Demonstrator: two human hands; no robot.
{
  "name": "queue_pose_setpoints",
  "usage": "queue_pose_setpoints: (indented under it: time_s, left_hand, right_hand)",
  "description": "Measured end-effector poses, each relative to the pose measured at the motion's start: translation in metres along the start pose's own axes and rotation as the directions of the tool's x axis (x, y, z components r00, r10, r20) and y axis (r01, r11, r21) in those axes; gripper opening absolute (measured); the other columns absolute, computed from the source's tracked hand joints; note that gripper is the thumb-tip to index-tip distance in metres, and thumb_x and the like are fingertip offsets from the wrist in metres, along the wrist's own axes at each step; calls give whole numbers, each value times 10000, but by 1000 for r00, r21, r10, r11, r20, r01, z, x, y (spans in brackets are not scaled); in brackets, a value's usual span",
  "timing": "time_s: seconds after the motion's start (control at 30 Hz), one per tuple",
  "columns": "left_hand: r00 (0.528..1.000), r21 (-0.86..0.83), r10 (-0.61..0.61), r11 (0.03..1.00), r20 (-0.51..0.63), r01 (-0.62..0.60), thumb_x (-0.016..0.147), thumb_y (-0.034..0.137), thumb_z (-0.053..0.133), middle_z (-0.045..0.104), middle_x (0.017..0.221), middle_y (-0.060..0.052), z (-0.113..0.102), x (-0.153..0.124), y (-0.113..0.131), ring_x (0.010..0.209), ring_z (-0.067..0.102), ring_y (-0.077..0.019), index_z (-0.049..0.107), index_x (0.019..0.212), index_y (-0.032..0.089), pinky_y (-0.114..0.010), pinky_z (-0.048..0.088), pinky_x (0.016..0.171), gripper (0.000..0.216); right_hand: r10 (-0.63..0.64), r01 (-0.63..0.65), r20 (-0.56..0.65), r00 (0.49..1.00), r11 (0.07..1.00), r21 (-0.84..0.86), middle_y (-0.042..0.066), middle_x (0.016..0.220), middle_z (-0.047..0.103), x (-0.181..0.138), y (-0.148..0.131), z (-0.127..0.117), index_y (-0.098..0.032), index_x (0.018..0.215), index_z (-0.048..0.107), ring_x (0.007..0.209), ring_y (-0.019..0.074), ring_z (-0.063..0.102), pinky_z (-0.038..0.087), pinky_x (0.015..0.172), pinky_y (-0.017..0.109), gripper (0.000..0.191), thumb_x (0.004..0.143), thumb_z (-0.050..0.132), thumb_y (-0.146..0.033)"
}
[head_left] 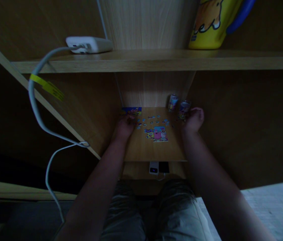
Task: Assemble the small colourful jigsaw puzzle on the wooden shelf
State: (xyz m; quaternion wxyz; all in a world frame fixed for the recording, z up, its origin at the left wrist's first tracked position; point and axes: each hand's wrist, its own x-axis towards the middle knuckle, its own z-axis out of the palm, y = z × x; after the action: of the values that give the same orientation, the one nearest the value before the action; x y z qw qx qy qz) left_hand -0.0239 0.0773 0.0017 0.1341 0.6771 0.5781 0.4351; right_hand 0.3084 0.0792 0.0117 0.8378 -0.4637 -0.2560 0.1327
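Note:
Puzzle pieces (151, 122) with printed cartoon pictures lie loose on the wooden desk surface (141, 150). Closer to me is a partly joined cartoon puzzle (160, 134). My left hand (125, 126) rests at the left of the pieces, just in front of a blue picture card (133, 110); its fingers are too dark to read. My right hand (193, 119) is at the right, beside an open printed tin (184, 105), with its fingers curled. Whatever its fingertips may hold is hidden. A second printed tin (172, 102) stands farther back.
Above my hands runs a wooden shelf (151, 63) holding a white charger-like box (89, 45) and a yellow mug (205, 26). A white cable (37, 110) hangs at the left. A device with a lit display (153, 168) lies on a lower ledge. Side panels flank both arms.

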Motion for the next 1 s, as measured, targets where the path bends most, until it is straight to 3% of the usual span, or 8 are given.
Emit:
queue_pose_setpoints:
  time_s: [0.17,0.33,0.5,0.67,1.0]
  left_hand:
    - [1000,-28,-9,1000,-4,8,971,110,645,834,1174,-72,-2,-1,3,1122,773,-234,791,1001,228,-384,591,1093,190]
    - [1000,-31,-18,999,-26,17,968,109,619,834,1193,-49,-1,0,3,1186,762,-223,822,968,242,-387,574,1150,242]
    - [1000,-48,-7,999,-11,7,962,133,646,834,1206,-60,-1,0,2,1196,767,-242,849,976,242,-408,572,1165,232]
    - [1000,-38,-7,999,1,7,965,150,657,835,1198,-65,-2,1,2,1178,772,-251,861,965,246,-416,586,1145,225]
    - [999,-38,-43,998,20,44,961,149,635,852,1182,-53,-4,0,5,1150,787,-242,858,985,249,-396,597,1123,246]
  right_hand:
    - [35,-35,-35,999,999,-2,-40,664,433,0,-2,0,-274,743,512,593,167,455,327,544,278,262,957,498,-425]
    - [3,-2,40,999,1000,-23,-18,700,569,-4,-1,0,-258,744,579,648,181,573,422,594,283,283,968,525,-423]
    - [-136,144,93,986,986,-84,25,923,741,-3,7,-2,-241,860,761,902,218,718,572,809,344,276,958,568,-413]
    - [-213,228,126,969,966,-119,54,1041,791,-3,7,-3,-241,948,840,1070,246,757,600,1011,441,282,975,590,-369]
    - [-184,208,169,968,968,-139,70,1112,748,-7,4,-2,-240,972,807,1058,245,731,615,936,432,223,942,639,-385]
